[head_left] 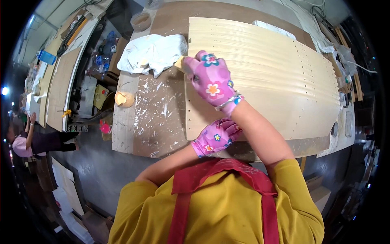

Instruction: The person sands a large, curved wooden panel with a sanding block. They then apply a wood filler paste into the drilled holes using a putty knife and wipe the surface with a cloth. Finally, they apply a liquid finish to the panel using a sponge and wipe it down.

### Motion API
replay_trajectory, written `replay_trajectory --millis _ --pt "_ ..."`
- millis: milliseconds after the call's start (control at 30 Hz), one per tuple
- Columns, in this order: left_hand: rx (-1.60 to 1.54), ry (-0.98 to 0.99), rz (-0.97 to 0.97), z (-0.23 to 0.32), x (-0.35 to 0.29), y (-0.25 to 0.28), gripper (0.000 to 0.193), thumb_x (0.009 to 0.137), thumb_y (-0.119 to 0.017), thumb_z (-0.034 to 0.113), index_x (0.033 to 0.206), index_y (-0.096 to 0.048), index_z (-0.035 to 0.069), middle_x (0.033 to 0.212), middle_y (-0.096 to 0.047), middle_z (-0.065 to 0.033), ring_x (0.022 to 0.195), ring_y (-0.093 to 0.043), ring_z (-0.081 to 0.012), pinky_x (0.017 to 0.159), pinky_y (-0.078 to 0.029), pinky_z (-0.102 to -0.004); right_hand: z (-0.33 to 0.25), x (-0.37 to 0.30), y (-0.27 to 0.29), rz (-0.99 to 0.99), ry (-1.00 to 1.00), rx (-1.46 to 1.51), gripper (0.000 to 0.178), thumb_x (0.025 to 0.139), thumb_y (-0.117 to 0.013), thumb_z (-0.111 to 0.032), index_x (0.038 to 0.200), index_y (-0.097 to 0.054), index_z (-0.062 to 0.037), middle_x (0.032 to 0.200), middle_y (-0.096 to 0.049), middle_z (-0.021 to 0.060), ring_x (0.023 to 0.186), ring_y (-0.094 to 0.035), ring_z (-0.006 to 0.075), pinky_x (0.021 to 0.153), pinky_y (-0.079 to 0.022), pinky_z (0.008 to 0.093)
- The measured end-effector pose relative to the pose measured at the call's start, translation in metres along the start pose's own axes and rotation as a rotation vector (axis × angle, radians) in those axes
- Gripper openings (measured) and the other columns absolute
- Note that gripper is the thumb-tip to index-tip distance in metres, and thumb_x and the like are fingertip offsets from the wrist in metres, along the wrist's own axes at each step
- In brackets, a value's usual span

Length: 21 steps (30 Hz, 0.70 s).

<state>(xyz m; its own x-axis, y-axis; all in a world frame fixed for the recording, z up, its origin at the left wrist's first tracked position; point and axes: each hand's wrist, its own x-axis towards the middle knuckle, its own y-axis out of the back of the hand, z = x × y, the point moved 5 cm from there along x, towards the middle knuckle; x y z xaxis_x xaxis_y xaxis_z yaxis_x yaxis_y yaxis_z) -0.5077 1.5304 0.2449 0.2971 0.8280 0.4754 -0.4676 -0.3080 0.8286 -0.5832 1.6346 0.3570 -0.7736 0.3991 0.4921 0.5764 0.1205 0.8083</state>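
Note:
A stack of pale wood-coloured boards (260, 81) with rows of small holes along the edges lies on the bench in front of me. My right hand (209, 79), in a pink flowered glove, is over the boards' left edge. Its fingers are closed on a small pale-yellow block (179, 63), mostly covered by the glove. My left hand (217, 136), gloved alike, rests at the boards' near edge below my right wrist. Its fingers lie over the surface, their tips partly hidden by my right forearm. A crumpled white cloth (150, 53) lies left of the right hand.
An open tub of beige paste (124, 99) stands at the bench's left edge. Farther back is a clear round container (140, 22). White flecks mark the brown bench top (156, 110). Shelves with bottles (103, 57) stand left. Another person (36, 142) is at the far left.

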Motion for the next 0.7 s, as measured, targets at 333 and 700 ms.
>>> replay_trajectory --millis 333,700 --pt "-0.03 -0.013 0.034 0.0 0.007 0.007 0.029 0.079 -0.057 0.016 0.107 -0.065 0.01 0.115 -0.062 -0.0067 0.107 -0.06 -0.0241 0.092 -0.05 -0.0389 0.036 0.012 0.004 -0.063 -0.083 -0.087 0.016 0.081 -0.061 -0.013 0.096 -0.063 -0.0107 0.096 -0.061 0.0132 0.09 -0.062 0.03 0.079 -0.048 0.0432" --pt "-0.014 -0.012 -0.098 0.001 -0.004 0.002 0.044 0.083 -0.053 0.016 0.127 -0.057 0.01 0.129 -0.057 -0.0097 0.118 -0.054 -0.0282 0.099 -0.046 -0.0416 0.116 -0.037 0.051 -0.046 -0.356 -0.117 0.028 0.081 -0.063 -0.011 0.109 -0.061 -0.0128 0.09 -0.06 0.0132 0.082 -0.06 0.0326 0.072 -0.05 0.043"
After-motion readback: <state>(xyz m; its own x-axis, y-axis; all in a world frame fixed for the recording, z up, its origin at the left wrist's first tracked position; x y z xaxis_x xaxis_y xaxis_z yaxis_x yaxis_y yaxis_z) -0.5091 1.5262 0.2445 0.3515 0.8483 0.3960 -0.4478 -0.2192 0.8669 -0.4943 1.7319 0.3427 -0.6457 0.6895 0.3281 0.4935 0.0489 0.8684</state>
